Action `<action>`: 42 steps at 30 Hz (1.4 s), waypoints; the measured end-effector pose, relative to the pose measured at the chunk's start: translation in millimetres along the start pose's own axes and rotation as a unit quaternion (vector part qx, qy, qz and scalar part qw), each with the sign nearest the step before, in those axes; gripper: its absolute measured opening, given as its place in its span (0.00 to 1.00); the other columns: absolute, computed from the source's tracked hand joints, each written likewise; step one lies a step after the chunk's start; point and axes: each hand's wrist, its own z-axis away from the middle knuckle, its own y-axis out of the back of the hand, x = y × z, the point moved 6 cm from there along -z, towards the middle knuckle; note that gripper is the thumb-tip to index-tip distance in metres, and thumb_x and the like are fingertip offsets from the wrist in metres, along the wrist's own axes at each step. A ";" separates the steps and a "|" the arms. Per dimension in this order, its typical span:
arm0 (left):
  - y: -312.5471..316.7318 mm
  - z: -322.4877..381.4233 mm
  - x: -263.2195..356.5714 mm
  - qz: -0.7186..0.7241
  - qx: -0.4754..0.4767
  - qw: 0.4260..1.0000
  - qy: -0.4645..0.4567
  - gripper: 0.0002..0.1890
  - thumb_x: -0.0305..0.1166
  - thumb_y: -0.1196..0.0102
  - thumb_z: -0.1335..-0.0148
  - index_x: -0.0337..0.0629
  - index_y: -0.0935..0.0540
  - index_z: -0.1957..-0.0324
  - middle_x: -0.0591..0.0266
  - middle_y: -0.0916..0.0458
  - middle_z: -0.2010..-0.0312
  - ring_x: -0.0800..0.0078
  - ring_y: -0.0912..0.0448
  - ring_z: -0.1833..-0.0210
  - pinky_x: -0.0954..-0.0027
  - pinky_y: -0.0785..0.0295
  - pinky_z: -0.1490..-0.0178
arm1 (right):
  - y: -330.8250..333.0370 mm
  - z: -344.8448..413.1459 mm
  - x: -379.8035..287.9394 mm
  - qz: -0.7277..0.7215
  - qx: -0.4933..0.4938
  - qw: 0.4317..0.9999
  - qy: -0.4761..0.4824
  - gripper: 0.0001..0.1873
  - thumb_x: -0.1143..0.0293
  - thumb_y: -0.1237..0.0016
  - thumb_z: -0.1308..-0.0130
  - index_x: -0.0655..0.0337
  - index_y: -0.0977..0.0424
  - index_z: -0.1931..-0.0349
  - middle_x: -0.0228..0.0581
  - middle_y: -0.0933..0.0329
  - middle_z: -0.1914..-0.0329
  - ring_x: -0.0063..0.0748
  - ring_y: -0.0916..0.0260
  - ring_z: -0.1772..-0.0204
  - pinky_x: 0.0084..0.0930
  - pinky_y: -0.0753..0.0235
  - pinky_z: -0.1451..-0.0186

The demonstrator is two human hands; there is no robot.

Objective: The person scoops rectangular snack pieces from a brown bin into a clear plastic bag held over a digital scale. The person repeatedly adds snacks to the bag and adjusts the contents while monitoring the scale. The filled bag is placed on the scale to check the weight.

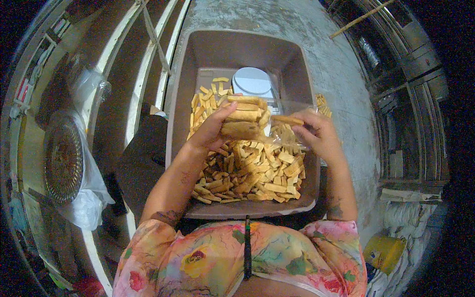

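A brown plastic tub [243, 46] in front of me holds a large heap of yellow-brown dry sticks [272, 174], possibly toasted bread or crackers. My left hand [215, 128] is closed around a clear plastic bag packed with the same sticks [243, 115], above the heap. One stick [287, 120] is between the thumb and fingers of my right hand [315, 130], beside the bag's loose, clear end [287, 135]. Behind the bag, inside the tub, lies a digital kitchen scale with a round pale plate [253, 80]; the bag hides part of it.
Filled clear bags of sticks [324, 105] lie just right of the tub on the grey surface [345, 126]. White metal bars [143, 74] run along the left. A round ribbed tray [65, 157] and thin plastic bags [89, 208] are farther left. Dark shelving stands at the right.
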 end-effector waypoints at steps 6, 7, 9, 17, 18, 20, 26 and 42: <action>1.1 -0.2 -9.9 -0.046 -0.001 0.999 0.020 0.27 0.50 0.63 0.38 0.52 0.47 0.40 0.57 0.37 0.46 0.65 0.32 0.46 0.61 0.30 0.50 | -24.1 3.2 8.3 -0.088 -0.010 0.996 0.023 0.12 0.75 0.51 0.47 0.60 0.25 0.60 0.41 0.25 0.60 0.35 0.28 0.56 0.25 0.31 0.52; 0.8 -0.7 -10.5 -0.039 -0.010 0.999 0.021 0.28 0.52 0.63 0.38 0.52 0.47 0.40 0.58 0.37 0.46 0.65 0.32 0.46 0.61 0.31 0.50 | -27.5 3.1 4.1 -0.078 -0.011 0.995 0.055 0.13 0.74 0.52 0.46 0.59 0.25 0.58 0.41 0.25 0.59 0.35 0.29 0.54 0.25 0.32 0.52; 1.1 -0.4 -12.0 -0.040 -0.021 0.998 0.033 0.29 0.55 0.63 0.39 0.54 0.47 0.40 0.58 0.36 0.46 0.65 0.32 0.47 0.61 0.31 0.49 | -33.8 3.1 -4.0 -0.075 -0.033 0.990 0.111 0.15 0.74 0.53 0.45 0.59 0.27 0.55 0.42 0.26 0.57 0.37 0.30 0.51 0.26 0.32 0.51; 3.3 1.5 -13.4 -0.067 0.004 0.997 0.047 0.30 0.58 0.65 0.40 0.54 0.45 0.41 0.58 0.35 0.48 0.65 0.31 0.49 0.62 0.30 0.52 | -52.0 3.8 -1.1 -0.208 -0.074 0.975 0.033 0.18 0.74 0.57 0.42 0.64 0.33 0.49 0.39 0.27 0.60 0.28 0.31 0.58 0.22 0.31 0.56; 2.2 1.4 -12.9 -0.060 -0.006 0.997 0.043 0.30 0.58 0.65 0.40 0.54 0.46 0.41 0.58 0.35 0.48 0.65 0.31 0.49 0.62 0.30 0.52 | -55.7 4.0 4.8 -0.277 -0.079 0.957 -0.023 0.19 0.74 0.57 0.42 0.64 0.33 0.49 0.37 0.27 0.61 0.26 0.32 0.62 0.20 0.31 0.59; 0.6 0.9 -11.8 -0.046 -0.024 0.998 0.034 0.30 0.58 0.65 0.40 0.54 0.46 0.41 0.59 0.35 0.49 0.66 0.31 0.50 0.63 0.30 0.52 | -65.9 6.9 15.6 -0.400 -0.097 0.901 -0.140 0.19 0.74 0.56 0.43 0.63 0.33 0.49 0.35 0.28 0.65 0.21 0.33 0.69 0.16 0.32 0.64; 0.3 0.2 -15.7 -0.064 0.009 0.997 0.053 0.31 0.58 0.65 0.41 0.54 0.45 0.41 0.59 0.35 0.48 0.66 0.31 0.49 0.64 0.30 0.50 | -70.4 9.0 15.1 -0.448 -0.104 0.865 -0.202 0.17 0.74 0.52 0.44 0.64 0.30 0.53 0.31 0.29 0.71 0.18 0.36 0.75 0.13 0.34 0.71; -10.2 0.7 -18.5 0.036 -0.096 0.991 0.087 0.29 0.55 0.70 0.38 0.52 0.45 0.40 0.60 0.41 0.42 0.63 0.38 0.41 0.49 0.31 0.52 | -61.9 1.1 26.8 -0.475 -0.068 0.835 -0.270 0.20 0.69 0.52 0.45 0.70 0.31 0.52 0.32 0.26 0.63 0.15 0.34 0.70 0.10 0.36 0.68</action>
